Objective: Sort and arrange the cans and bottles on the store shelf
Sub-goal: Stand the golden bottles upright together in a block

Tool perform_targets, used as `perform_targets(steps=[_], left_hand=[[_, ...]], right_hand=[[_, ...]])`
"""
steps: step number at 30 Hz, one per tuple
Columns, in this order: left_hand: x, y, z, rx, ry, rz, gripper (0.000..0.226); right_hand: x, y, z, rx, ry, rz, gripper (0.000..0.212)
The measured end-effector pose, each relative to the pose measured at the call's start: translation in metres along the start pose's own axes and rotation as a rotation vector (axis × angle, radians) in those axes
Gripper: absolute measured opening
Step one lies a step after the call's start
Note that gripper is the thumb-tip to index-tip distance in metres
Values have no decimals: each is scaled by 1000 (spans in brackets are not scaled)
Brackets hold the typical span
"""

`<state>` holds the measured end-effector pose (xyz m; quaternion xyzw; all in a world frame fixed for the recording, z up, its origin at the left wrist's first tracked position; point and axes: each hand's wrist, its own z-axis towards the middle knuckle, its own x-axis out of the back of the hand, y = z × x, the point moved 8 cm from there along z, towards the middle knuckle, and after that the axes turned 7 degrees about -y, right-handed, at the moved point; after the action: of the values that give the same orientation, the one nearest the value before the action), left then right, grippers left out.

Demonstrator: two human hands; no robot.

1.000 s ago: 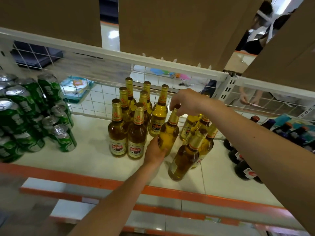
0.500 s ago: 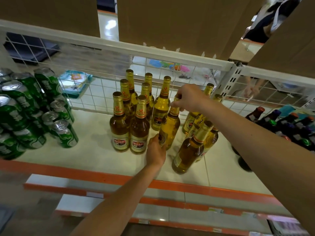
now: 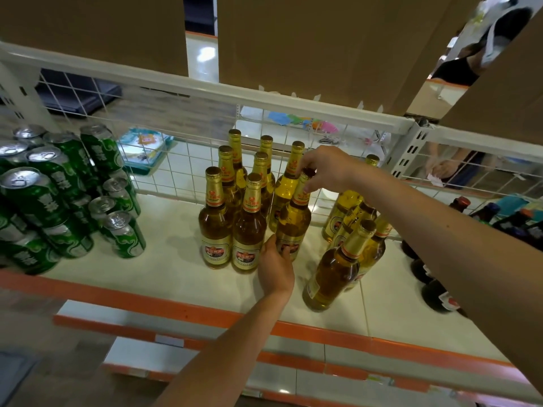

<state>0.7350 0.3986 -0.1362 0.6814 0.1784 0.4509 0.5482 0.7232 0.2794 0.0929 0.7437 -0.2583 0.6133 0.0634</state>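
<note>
A golden beer bottle [image 3: 293, 218] stands on the white shelf [image 3: 164, 259], right beside a tight group of several matching bottles [image 3: 232, 212]. My left hand [image 3: 276, 265] wraps its lower body at the label. My right hand [image 3: 326, 168] pinches its neck and cap from above. To the right, several more golden bottles [image 3: 338, 265] stand loosely, some leaning. Green cans [image 3: 58, 195] are stacked at the left end of the shelf.
Dark bottles [image 3: 435, 292] stand at the far right. A white wire grid [image 3: 182, 171] backs the shelf, with brown cardboard panels [image 3: 308, 45] above. An orange strip [image 3: 176, 306] edges the front. Another person's hands [image 3: 440, 168] show beyond the grid.
The held bottle has moved left and stood more upright, closing up against the grouped bottles. Both hands kept their grip and moved with it.
</note>
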Motion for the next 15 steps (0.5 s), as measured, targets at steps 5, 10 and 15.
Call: perform_targets(steps=[5,10,15], left_hand=[[6,18,0,-51,75,40,38],[-3,28,-1,-16,53,-20,58],[-14,18,6,51,-18,-62,62]], right_hand=[[9,-2,12,25,38,36,37],[9,-4,23,11,94,54,39],[2,-3,27,-10,122,66,39]])
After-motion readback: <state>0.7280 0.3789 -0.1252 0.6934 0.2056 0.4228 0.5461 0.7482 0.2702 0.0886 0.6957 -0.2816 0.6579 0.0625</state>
